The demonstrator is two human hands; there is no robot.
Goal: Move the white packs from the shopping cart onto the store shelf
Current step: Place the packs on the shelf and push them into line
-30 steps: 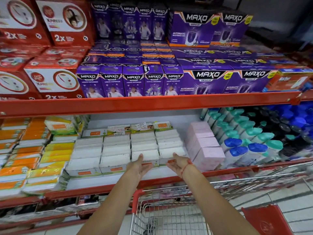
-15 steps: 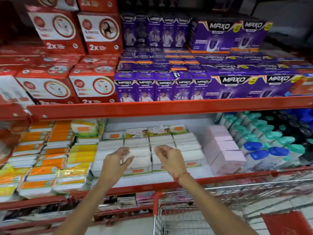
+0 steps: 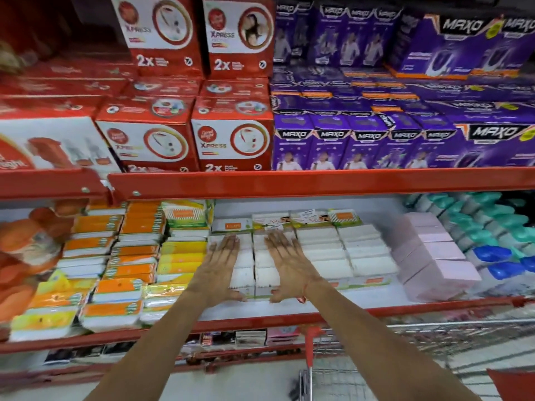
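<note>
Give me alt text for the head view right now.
Both hands, left hand and right hand, lie flat, palms down, on the rows of white packs on the middle store shelf. Orange and yellow packs sit left, pink boxes right, the shopping cart below.

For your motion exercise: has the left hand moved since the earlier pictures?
Yes. The left hand has gone further in over the white packs. Before, it hung at their front edge; now it lies flat on top, fingers reaching toward the back of the store shelf.
</note>
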